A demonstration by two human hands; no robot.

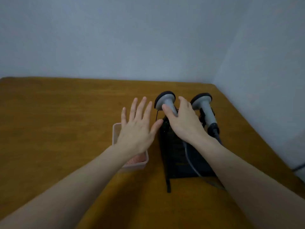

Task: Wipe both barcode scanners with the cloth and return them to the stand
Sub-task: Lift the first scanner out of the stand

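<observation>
Right hand [183, 123] round left scanner [165, 100]; no legible writing.

head-worn view, looking forward and down — close over the hands, table [66, 113] corner and wall [148, 38] beyond

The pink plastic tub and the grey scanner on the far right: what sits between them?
In the head view, between the pink plastic tub and the right grey scanner sit the black stand and the left grey scanner, gripped by the right hand.
</observation>
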